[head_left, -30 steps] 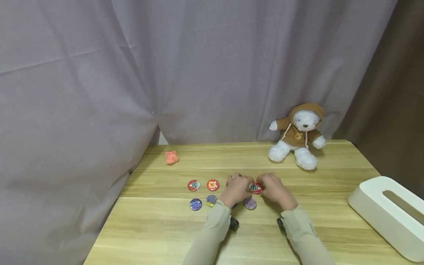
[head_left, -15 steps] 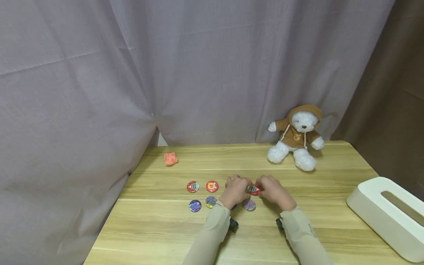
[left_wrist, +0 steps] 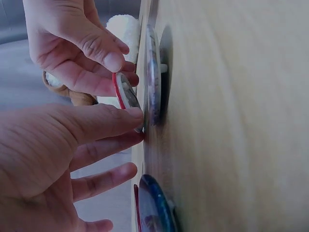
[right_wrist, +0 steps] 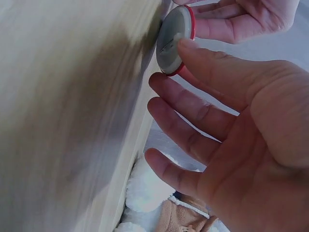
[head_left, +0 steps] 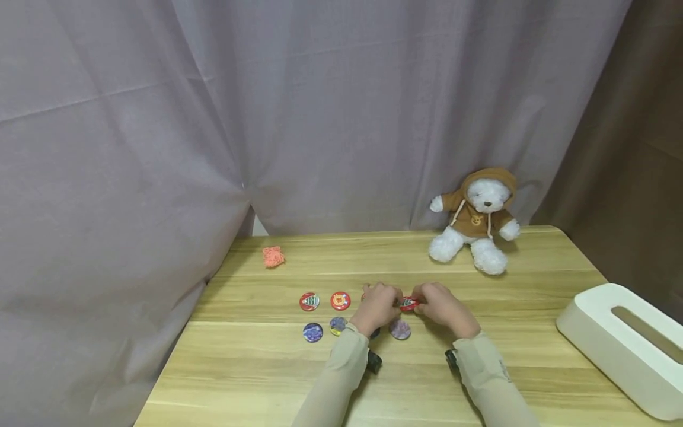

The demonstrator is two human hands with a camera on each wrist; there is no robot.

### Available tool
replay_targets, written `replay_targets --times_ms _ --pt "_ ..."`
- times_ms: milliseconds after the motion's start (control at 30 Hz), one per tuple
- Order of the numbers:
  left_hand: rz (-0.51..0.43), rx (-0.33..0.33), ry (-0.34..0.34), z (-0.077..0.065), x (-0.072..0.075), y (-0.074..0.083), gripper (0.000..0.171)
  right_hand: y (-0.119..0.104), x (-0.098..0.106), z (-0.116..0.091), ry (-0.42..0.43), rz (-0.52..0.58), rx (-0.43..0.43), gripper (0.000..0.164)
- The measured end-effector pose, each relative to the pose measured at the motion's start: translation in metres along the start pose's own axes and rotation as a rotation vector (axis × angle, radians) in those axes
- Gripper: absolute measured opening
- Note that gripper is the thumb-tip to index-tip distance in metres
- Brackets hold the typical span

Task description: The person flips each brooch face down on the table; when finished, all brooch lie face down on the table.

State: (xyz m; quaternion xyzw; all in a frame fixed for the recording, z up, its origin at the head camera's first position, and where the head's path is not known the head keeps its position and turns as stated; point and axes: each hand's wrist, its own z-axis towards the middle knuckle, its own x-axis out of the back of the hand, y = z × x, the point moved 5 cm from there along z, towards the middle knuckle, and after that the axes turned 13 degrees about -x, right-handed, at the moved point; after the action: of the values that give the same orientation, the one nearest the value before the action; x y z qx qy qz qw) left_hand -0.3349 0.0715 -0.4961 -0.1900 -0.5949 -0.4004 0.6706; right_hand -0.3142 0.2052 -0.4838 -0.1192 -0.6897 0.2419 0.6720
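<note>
Both hands pinch one red-rimmed round pin badge [head_left: 408,303], its printed face towards the head camera. My left hand [head_left: 377,307] grips one edge between thumb and forefinger, the other fingers spread apart. From the opposite side my right hand [head_left: 444,307] holds the rim, its thumb across the back of the badge [right_wrist: 173,41], where the metal pin shows. The badge is tilted close over the table. Just in front lies a pale purple badge [head_left: 400,329]. Other badges beneath the left hand are partly hidden, among them a dark blue one [left_wrist: 157,205].
To the left lie red badges [head_left: 340,300] and blue patterned badges [head_left: 312,332] in two rows on the wooden table [head_left: 256,379]. A pink crinkled bundle [head_left: 273,257] sits at the back left, a teddy bear [head_left: 475,222] at the back right. A white slotted box [head_left: 613,332] stands far right.
The badge between the hands has tipped, so its face looks narrower from the head. Both hands stay nearly in place; the other badges lie as before, and the head view has shifted slightly.
</note>
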Motion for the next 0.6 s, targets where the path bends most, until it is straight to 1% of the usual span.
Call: replay_targets --times_ms 167,367,600 --pt "-0.012 0.005 0.017 0.000 0.002 -0.001 0.012 -0.001 0.003 0.000 0.017 0.018 -0.002 0.008" --pt "0.016 -0.003 0.055 -0.002 0.008 -0.001 0.008 -0.003 0.006 -0.001 0.039 0.017 0.004 0.006" --pt "0.036 -0.003 0.102 -0.002 0.013 -0.002 0.007 -0.001 0.011 -0.002 0.112 0.027 0.024 0.008"
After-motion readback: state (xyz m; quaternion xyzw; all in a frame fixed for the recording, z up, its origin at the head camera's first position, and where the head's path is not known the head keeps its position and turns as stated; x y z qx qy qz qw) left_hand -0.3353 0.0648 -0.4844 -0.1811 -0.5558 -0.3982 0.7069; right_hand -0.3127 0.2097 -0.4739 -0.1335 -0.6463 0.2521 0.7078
